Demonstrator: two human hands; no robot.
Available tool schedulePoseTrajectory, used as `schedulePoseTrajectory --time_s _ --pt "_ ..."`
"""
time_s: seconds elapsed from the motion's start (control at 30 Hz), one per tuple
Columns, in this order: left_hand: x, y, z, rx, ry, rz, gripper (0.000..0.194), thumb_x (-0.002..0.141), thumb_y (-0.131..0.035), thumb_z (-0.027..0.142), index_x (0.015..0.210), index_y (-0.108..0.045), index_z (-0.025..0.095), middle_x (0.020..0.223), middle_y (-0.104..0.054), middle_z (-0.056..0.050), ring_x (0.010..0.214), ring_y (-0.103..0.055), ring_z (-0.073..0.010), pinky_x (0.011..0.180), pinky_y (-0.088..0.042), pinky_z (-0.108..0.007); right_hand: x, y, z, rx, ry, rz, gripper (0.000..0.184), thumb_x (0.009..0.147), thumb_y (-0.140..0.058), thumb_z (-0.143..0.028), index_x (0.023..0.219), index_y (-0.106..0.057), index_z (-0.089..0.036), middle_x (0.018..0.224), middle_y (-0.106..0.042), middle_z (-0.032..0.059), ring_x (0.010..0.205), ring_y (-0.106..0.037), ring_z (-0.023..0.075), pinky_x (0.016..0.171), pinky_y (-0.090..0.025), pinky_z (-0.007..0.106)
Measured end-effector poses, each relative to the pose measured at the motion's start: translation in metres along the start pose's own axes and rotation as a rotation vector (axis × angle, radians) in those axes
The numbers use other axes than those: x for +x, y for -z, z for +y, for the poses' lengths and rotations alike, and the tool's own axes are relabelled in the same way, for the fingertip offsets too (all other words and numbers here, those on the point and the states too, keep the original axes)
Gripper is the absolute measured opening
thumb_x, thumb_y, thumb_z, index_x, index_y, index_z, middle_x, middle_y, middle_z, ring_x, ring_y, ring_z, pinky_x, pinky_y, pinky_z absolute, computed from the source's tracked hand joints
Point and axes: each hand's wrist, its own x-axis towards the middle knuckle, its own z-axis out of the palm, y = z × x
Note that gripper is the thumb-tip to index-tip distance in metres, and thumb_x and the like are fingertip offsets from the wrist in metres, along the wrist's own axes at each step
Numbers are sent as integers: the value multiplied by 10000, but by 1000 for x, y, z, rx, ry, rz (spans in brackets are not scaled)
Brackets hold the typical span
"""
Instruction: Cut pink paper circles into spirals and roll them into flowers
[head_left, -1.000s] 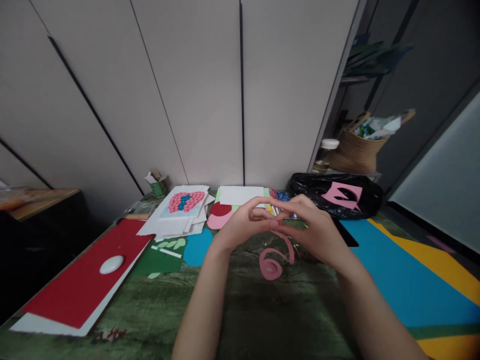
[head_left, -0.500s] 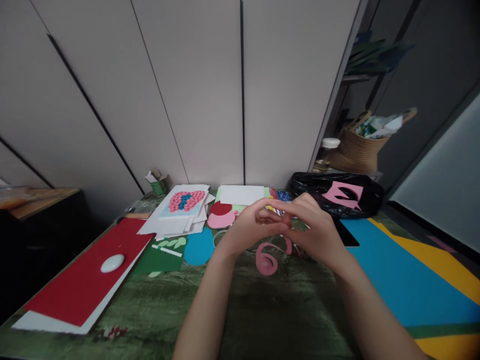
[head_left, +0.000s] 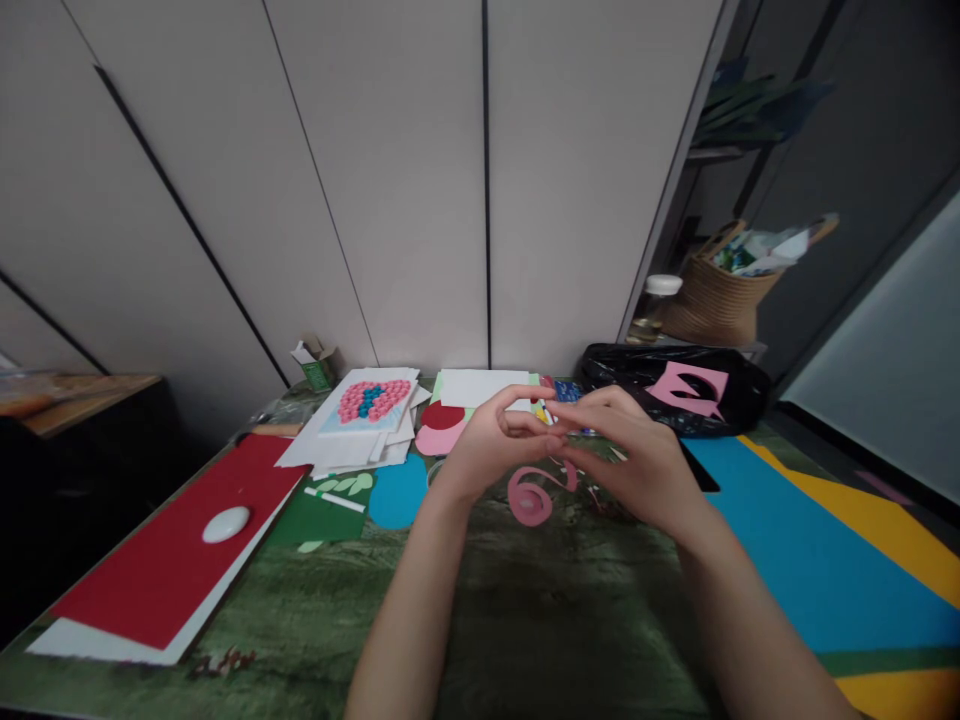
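A pink paper spiral (head_left: 530, 500) dangles below my two hands, its curled end hanging free over the table. Its upper end runs up to the fingertips, where the fingers partly hide it. My left hand (head_left: 501, 440) is closed in a pinch at that end, thumb and fingers bent. Opposite it, my right hand (head_left: 626, 445) pinches at the same spot, its fingertips meeting those of the left. Behind the left hand lie a pink paper circle (head_left: 437, 438) and a dark red paper circle (head_left: 442, 414).
Left are red paper (head_left: 187, 550) with a white oval object (head_left: 226, 524), green paper (head_left: 322, 522) and a card with a pink-and-blue heart (head_left: 373, 402). Blue paper (head_left: 810, 540) lies right. At the back right, a black plastic bag (head_left: 615, 372) carries a cut pink sheet (head_left: 671, 385).
The pink paper spiral's hanging end has risen slightly and swung a little left. Both hands have shifted slightly, their fingertips still together on the strip.
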Motion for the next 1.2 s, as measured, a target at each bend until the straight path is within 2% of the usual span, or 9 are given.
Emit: schedulePoseTrajectory --time_s 0.2,0.27,0.37,0.5,0.63,0.8,0.93,1.03,1.2 --pt "-3 6 4 86 17 -72 458 664 -700 121 1085 -544 208 723 -650 9 680 -624 -113 660 -474 -252 1 0 -4 64 -70 -272 457 878 -494 -199 1286 -453 -400 954 -613 23 934 -566 161 754 -508 308" --pt "-2 7 5 96 42 -102 470 657 -709 131 1090 -543 209 718 -642 9 679 -621 -120 659 -472 -263 2 1 -5 82 -79 -293 447 878 -494 -201 1279 -463 -396 947 -610 23 921 -567 159 752 -508 308" --pt "-2 7 7 103 55 -111 448 688 -703 196 1106 -540 212 734 -654 -8 697 -619 -128 687 -469 -281 0 -1 -3 71 -102 -211 432 842 -557 -203 1236 -512 -375 912 -607 18 878 -573 159 758 -498 322" --pt "-3 5 10 138 -9 -56 350 768 -638 263 1103 -557 202 757 -670 -23 748 -622 -132 749 -456 -282 -1 -2 0 87 -85 -83 467 788 -622 -168 1211 -535 -345 845 -654 -1 849 -578 173 775 -482 354" --pt "-5 4 13 124 -37 -73 318 818 -576 293 1116 -551 184 774 -677 -42 785 -631 -152 797 -457 -316 0 -3 -1 58 -62 -29 450 774 -631 -162 1180 -557 -341 796 -675 -14 800 -560 179 736 -470 358" --pt "-6 -2 12 127 -2 -111 360 746 -656 253 1088 -557 197 837 -653 -44 809 -615 -158 752 -477 -315 2 -4 1 34 14 -10 453 790 -615 -186 1203 -537 -355 734 -632 -23 732 -527 165 722 -437 346" --pt "-4 -7 10 136 -54 -147 344 699 -692 206 1020 -572 186 853 -618 -36 824 -594 -152 740 -486 -310 4 -7 1 29 65 18 471 782 -581 -93 1169 -552 -361 713 -600 -31 678 -511 149 685 -427 318" --pt "-2 -10 6 154 -94 -123 331 680 -707 190 987 -584 178 828 -609 -25 790 -583 -132 724 -477 -284 6 -11 -1 3 88 33 463 761 -553 -42 1110 -582 -343 746 -617 -29 678 -512 148 662 -427 304" --pt "-1 -10 1 78 -59 -39 423 647 -738 197 1036 -571 186 816 -626 -20 767 -593 -123 698 -481 -260 7 -14 -1 -51 53 34 414 762 -515 -38 1045 -617 -323 737 -617 -19 690 -515 158 680 -437 321"
